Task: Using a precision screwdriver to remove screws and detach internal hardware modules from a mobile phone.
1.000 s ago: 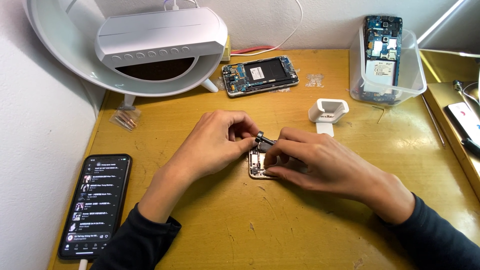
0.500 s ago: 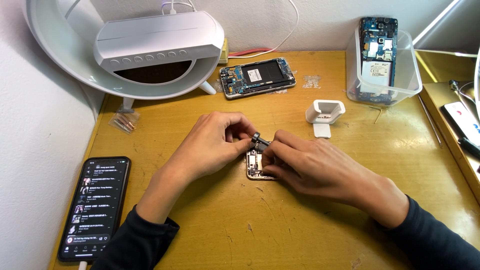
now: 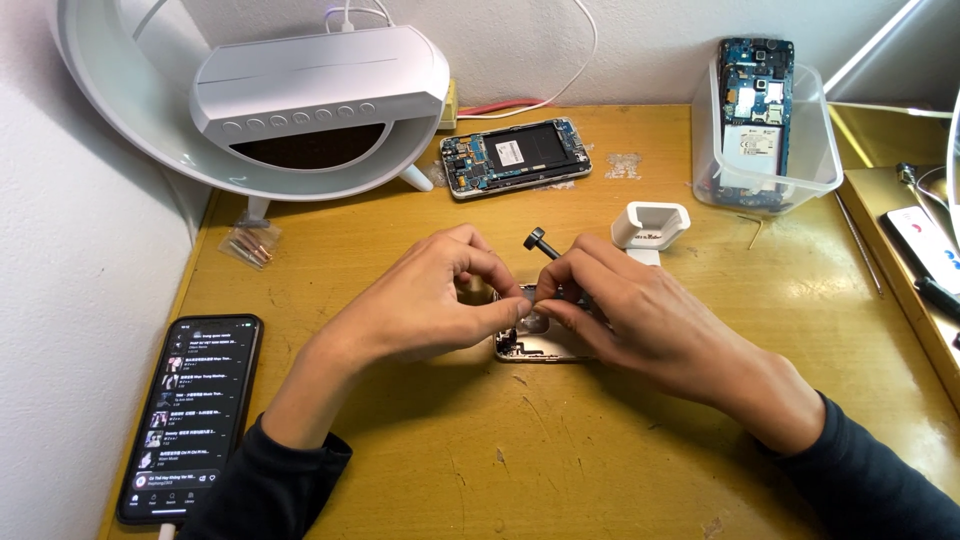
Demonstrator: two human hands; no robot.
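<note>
While both hands crowd in at the middle of the scuffed yellow wooden desk, the small silver-framed phone chassis lies flat beneath them, mostly covered by fingers. The left hand is curled nearly shut, fingertips pinching down at the frame's upper edge; whether it grips a loose part I cannot tell. The right hand is closed around a slim black-handled precision screwdriver, its round cap poking up between the two hands, tip hidden down at the frame.

That chassis looks light, thin and stiff, likely easy to skid on the wood and easy to bend or scratch, so I'd judge the outer rim the safe place to hold, clear of exposed parts.

Nearby: an opened phone with bare circuit board behind, and a clear plastic tub at the right rear.
</note>
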